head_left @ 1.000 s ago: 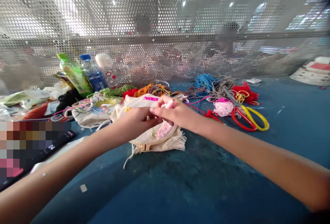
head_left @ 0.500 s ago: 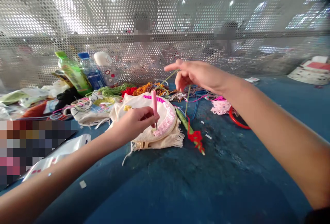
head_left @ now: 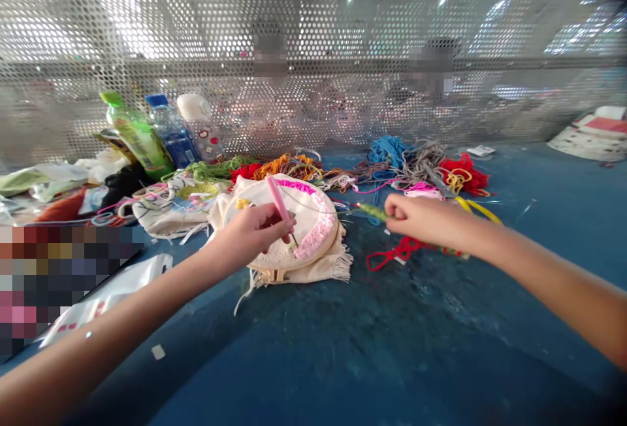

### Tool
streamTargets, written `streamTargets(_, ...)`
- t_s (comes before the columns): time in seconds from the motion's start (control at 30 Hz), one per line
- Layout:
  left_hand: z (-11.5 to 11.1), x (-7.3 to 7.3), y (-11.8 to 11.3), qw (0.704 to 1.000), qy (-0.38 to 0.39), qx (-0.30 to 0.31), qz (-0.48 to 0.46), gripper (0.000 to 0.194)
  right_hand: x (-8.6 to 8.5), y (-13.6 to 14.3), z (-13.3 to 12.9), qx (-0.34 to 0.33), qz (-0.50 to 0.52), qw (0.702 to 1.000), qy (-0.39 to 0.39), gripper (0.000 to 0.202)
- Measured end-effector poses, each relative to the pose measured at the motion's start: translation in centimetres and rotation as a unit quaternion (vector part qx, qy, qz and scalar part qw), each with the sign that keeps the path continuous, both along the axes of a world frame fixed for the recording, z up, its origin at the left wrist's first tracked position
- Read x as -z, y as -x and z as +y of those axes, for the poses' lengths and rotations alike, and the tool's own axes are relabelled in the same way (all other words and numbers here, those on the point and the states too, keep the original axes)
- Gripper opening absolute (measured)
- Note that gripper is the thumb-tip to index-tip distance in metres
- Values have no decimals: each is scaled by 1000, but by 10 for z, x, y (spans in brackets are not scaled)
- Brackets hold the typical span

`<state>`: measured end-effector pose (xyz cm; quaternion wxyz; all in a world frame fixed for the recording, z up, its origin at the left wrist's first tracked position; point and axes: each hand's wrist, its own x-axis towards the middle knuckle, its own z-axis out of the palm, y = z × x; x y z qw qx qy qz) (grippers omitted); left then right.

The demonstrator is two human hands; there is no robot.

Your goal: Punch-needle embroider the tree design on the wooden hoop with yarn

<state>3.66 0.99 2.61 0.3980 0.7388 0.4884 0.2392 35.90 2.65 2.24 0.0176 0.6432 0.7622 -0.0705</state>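
The single view looks from the wearer's head, facing forward and slightly down across a blue table [head_left: 392, 360]. Both forearms [head_left: 147, 308] extend away from the camera; the left hand [head_left: 264, 225] and right hand [head_left: 411, 217] appear at fairly close range. A perforated metal screen [head_left: 313, 106] beyond fills the upper portion.

Left fingers [head_left: 281, 227] gripping pink tool [head_left: 277, 197] over hooped cloth [head_left: 300, 222], right fingers [head_left: 396, 208] holding green yarn [head_left: 373, 212]
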Motion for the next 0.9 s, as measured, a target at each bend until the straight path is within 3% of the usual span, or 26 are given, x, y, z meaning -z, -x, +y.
streamTargets(0.13, 0, -2, 1, 1000, 5, 2, -17, 28, -19, -53, 32, 55, 51, 996, -52, 22)
streamTargets(0.23, 0, -4, -1, 1000, 8, 2, -20, 24, -30, -75, 48, 92, 24, 988, -121, 41)
streamTargets(0.3, -1, -6, -2, 1000, 14, 1, -20, 23, -33, -75, 52, 105, -3, 982, -158, 53)
streamTargets(0.4, 1, -7, -1, 999, 21, 1, -25, 22, -27, -59, 56, 36, 7, 993, -116, 60)
streamTargets(0.57, 14, -9, 10, 998, 50, -25, -17, 21, 10, -34, 70, -96, -50, 994, -15, 49)
streamTargets(0.7, 24, -5, 18, 990, 137, -16, 32, 26, 30, -42, 86, -91, -77, 992, -42, 40)
streamTargets(0.8, 30, 0, 23, 986, 141, -10, 93, 33, 24, -52, 88, -91, -83, 990, -71, 37)
streamTargets(0.9, 35, -3, 27, 979, 99, -10, 178, 41, 2, -54, 79, -109, -63, 987, -104, 40)
